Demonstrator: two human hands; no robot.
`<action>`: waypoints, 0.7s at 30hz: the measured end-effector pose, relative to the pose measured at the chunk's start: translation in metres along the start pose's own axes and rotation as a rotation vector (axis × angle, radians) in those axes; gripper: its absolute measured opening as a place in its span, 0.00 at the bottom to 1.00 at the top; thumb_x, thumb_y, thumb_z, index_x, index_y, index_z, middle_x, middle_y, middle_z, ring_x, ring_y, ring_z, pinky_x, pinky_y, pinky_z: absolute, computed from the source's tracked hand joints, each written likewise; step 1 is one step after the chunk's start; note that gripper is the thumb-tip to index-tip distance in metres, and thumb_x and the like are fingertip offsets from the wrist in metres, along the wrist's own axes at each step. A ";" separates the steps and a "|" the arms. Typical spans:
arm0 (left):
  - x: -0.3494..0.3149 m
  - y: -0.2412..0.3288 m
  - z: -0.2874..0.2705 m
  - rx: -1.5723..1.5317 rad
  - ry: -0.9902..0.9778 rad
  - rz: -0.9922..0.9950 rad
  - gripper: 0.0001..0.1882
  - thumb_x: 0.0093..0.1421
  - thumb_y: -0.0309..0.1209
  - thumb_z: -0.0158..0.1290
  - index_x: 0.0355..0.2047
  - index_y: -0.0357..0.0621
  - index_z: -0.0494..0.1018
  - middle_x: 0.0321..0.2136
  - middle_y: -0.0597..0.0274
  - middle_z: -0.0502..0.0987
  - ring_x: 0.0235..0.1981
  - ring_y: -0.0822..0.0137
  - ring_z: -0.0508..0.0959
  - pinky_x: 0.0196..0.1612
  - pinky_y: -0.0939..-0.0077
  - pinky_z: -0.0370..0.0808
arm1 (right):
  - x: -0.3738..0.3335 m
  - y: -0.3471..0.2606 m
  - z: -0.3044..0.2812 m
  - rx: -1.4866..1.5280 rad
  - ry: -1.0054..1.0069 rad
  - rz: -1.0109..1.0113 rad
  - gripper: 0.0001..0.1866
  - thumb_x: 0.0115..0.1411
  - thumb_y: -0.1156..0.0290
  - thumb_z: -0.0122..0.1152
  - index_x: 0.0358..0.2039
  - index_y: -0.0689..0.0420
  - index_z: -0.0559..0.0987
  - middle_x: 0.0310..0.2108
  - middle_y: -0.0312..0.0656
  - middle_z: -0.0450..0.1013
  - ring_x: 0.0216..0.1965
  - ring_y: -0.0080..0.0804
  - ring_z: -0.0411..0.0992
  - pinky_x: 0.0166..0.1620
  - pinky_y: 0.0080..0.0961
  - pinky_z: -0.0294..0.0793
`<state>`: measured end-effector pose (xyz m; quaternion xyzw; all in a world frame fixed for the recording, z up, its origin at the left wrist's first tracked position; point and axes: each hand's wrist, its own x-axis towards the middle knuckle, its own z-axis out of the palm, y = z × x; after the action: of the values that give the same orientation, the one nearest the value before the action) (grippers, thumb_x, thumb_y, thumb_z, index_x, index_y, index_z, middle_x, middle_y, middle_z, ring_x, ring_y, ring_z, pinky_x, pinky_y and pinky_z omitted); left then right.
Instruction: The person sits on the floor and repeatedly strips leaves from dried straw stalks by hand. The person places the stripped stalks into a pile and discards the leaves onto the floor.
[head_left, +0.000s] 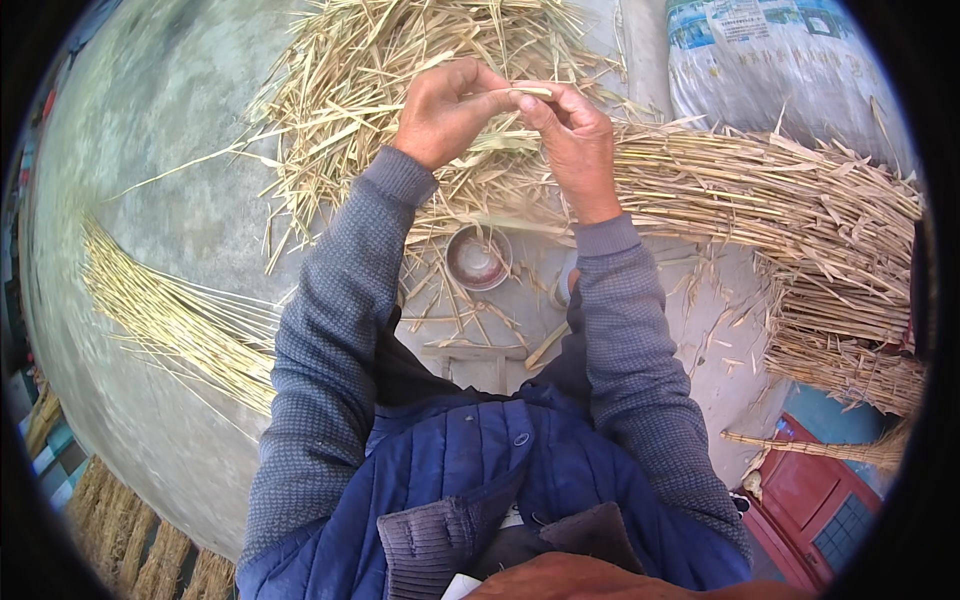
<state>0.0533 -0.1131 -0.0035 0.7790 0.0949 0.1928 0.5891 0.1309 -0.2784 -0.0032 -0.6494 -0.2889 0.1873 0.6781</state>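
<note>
My left hand (447, 112) and my right hand (578, 150) meet fingertip to fingertip over the far part of the workspace. Both are closed in a pinch on a pale dry stalk (533, 91), and only a short piece of it shows between thumbs and fingers. Beneath and beyond them spreads a loose heap of dry leaf husks (340, 120). A thick bundle of straw-coloured stalks (740, 190) reaches from beside my right wrist to the far right. Below my hands, a small round metal bowl (478, 258) stands on the floor.
Thin yellow stalks (180, 315) lie fanned out left of my left forearm. A large plastic sack (785, 75) stands at the far right. More stalks (845, 360) are stacked at right, near a red door-like panel (815, 480) and a broom (850, 450). Finished-looking straw bunches (130, 525) line the lower left.
</note>
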 end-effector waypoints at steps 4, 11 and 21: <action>0.000 0.002 -0.012 0.098 -0.128 0.090 0.11 0.60 0.32 0.64 0.36 0.37 0.79 0.29 0.66 0.81 0.30 0.79 0.76 0.32 0.84 0.73 | 0.000 -0.005 0.000 0.054 0.067 -0.038 0.14 0.66 0.66 0.64 0.46 0.61 0.78 0.35 0.40 0.80 0.37 0.22 0.77 0.43 0.21 0.78; -0.010 -0.004 -0.043 0.271 -0.147 0.053 0.14 0.62 0.37 0.63 0.36 0.37 0.80 0.29 0.63 0.82 0.32 0.75 0.79 0.36 0.76 0.76 | 0.004 -0.021 -0.023 0.083 0.267 -0.054 0.09 0.67 0.67 0.60 0.38 0.61 0.76 0.30 0.41 0.79 0.31 0.20 0.75 0.35 0.18 0.75; -0.014 -0.015 -0.038 0.208 -0.376 -0.102 0.13 0.64 0.36 0.60 0.31 0.38 0.77 0.24 0.64 0.81 0.26 0.76 0.77 0.32 0.79 0.73 | 0.002 -0.020 -0.037 -0.004 0.212 -0.037 0.07 0.66 0.70 0.59 0.37 0.61 0.76 0.29 0.37 0.77 0.28 0.17 0.73 0.33 0.16 0.73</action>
<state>0.0261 -0.0805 -0.0117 0.8520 0.0420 0.0031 0.5219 0.1534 -0.3080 0.0171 -0.6615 -0.2277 0.1043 0.7069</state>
